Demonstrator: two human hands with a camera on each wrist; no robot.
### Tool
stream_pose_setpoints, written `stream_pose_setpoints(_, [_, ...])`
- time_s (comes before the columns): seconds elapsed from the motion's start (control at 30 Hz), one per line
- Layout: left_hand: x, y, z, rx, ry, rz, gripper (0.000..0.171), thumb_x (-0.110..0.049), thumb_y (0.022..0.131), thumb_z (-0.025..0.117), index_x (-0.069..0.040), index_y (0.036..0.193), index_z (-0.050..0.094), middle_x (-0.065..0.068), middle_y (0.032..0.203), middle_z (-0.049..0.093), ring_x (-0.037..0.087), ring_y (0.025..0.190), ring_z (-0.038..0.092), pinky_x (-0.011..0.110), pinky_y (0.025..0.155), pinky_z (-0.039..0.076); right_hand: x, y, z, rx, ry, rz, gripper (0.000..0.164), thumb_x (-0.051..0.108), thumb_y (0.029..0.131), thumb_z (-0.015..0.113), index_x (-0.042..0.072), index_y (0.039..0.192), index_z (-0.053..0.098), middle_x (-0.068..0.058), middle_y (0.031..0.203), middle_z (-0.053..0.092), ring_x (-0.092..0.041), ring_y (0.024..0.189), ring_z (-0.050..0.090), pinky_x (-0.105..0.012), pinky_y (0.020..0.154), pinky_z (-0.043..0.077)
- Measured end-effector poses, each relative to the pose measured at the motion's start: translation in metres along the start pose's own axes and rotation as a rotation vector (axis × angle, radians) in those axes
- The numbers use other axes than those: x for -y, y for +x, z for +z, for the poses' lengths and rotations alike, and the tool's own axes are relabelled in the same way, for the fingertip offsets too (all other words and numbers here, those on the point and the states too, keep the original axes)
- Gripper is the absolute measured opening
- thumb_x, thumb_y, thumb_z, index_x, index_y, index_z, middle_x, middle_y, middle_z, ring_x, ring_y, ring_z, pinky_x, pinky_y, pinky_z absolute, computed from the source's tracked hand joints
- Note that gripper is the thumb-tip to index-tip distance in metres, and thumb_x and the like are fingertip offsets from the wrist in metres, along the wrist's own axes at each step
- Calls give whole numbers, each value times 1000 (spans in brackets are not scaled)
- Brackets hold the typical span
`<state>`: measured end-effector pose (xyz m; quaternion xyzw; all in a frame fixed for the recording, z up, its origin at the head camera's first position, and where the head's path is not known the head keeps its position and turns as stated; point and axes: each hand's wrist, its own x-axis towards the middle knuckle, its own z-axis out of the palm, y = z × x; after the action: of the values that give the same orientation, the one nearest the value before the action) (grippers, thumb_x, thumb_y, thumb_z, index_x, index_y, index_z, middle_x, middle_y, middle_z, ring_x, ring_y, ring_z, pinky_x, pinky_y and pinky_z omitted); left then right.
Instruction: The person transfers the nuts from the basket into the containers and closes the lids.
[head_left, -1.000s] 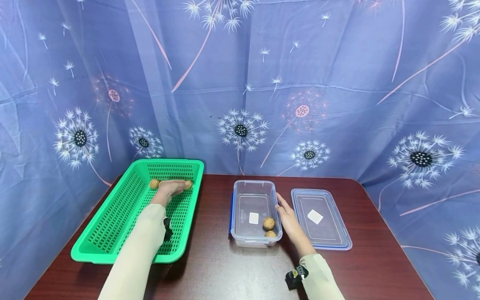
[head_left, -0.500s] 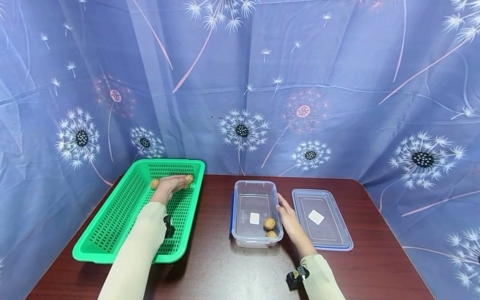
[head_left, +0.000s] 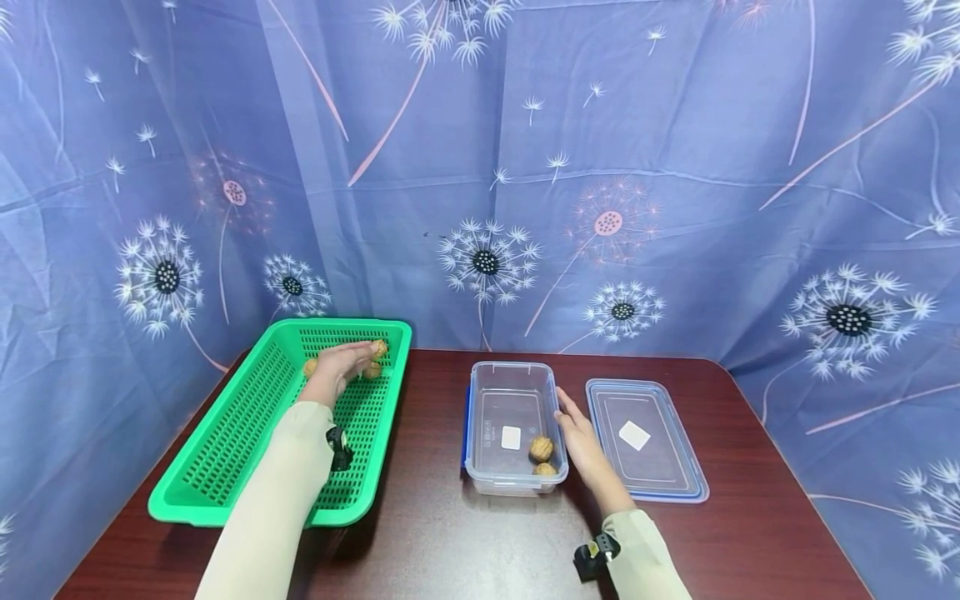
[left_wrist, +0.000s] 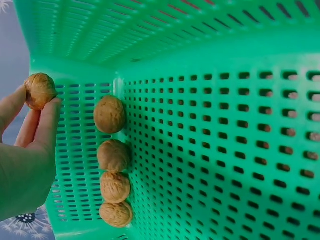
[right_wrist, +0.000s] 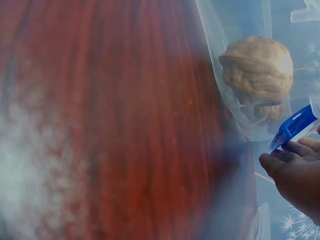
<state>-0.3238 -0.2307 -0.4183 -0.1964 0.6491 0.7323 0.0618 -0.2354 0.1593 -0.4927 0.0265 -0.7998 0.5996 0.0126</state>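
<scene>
My left hand (head_left: 336,375) reaches over the far end of a green plastic basket (head_left: 225,442). Its fingertips pinch a walnut (left_wrist: 40,91), held above the basket floor in the left wrist view. Several other walnuts lie in a row there, among them one walnut (left_wrist: 109,114) nearest the held one. My right hand (head_left: 583,446) rests along the right side of a clear lidless container (head_left: 491,417), fingers extended. In the right wrist view those fingers are by a blue clip (right_wrist: 295,125). Two walnuts, one walnut (head_left: 541,448) behind the other, sit in the container's near right corner.
A clear lid (head_left: 648,475) with a white label lies on the dark red-brown table (head_left: 757,517), right of the container. A blue dandelion-patterned curtain (head_left: 555,167) hangs behind the table and along its sides.
My left hand has lifted one walnut up from the basket floor, and a second walnut now shows beneath it. My right hand has stayed against the container.
</scene>
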Motion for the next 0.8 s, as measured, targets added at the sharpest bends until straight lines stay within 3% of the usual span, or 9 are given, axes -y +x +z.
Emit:
stream_pose_setpoints(0.23, [-8,-8,3,17,-11,-1,51,-7,91,67,-1,138,50,-10,76,69,4,85,68,34,108,38,0,1,0,0,1,4,49,9,103,36,0,150,27,-20,153,28,-40,140,25,-53,116,18])
stream_pose_setpoints(0.5, [-25,-26,13,61,-61,-23,49,-7,91,66,-5,138,51,1,105,70,11,113,61,22,94,49,10,-4,-1,11,31,22,48,5,102,36,-3,149,28,-23,152,28,-41,140,25,-52,116,17])
stream_pose_setpoints(0.8, [-37,-38,29,114,-76,6,50,-8,92,65,-5,140,49,7,132,57,16,125,52,32,113,31,38,-17,-1,15,24,17,48,2,101,35,-8,147,27,-27,151,27,-43,139,24,-53,116,18])
